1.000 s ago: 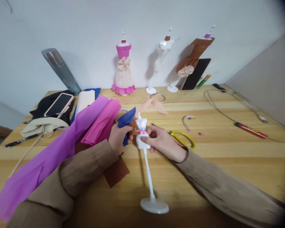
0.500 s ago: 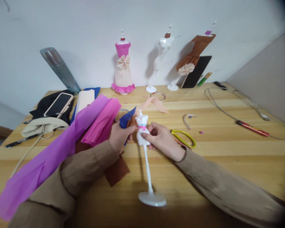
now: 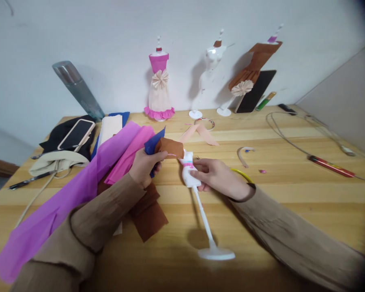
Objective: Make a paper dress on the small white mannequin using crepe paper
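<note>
A small white dress-form mannequin leans to the left over the table, pinched at the hips by my right hand. Pink and light-blue bands circle its waist. My left hand grips a brown crepe paper piece together with blue paper. The brown piece reaches in front of the mannequin's neck and upper chest, hiding them. Whether it touches the mannequin I cannot tell. Under my left forearm lie brown paper sheets. Yellow-handled scissors are partly covered by my right hand.
Purple paper and pink paper spread at the left. A dressed mannequin, a bare one and a brown-dressed one stand along the wall. A phone, bottle and red-handled corded tool are also here.
My left hand has moved left and up slightly, and the brown paper now spreads across the mannequin's top. The mannequin has tilted further left, its base shifting right.
</note>
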A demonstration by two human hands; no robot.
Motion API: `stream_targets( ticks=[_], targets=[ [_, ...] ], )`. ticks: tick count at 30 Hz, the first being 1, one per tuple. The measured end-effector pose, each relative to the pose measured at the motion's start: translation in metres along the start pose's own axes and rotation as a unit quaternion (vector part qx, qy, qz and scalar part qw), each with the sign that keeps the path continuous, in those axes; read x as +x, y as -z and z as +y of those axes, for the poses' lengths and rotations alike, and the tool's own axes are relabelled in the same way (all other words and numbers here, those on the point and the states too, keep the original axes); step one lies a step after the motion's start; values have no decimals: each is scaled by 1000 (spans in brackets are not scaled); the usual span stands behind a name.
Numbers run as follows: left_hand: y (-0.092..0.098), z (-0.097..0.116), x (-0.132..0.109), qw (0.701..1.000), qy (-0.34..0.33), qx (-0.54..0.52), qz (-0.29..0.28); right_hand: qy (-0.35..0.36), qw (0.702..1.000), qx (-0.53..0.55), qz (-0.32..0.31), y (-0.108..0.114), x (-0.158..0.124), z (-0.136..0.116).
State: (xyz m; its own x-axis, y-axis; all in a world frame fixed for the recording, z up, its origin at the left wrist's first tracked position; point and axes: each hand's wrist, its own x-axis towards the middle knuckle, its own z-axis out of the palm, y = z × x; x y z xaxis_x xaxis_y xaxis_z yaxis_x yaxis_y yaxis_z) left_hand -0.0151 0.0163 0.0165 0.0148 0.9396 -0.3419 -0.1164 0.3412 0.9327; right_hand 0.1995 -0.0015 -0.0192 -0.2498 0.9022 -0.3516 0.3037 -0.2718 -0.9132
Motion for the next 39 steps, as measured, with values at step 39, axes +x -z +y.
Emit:
stream_targets(
  ticks=[39],
  targets=[
    [1, 48, -39, 988, -98, -68, -95, 477, 806, -328, 122, -13, -17, -20]
  ],
)
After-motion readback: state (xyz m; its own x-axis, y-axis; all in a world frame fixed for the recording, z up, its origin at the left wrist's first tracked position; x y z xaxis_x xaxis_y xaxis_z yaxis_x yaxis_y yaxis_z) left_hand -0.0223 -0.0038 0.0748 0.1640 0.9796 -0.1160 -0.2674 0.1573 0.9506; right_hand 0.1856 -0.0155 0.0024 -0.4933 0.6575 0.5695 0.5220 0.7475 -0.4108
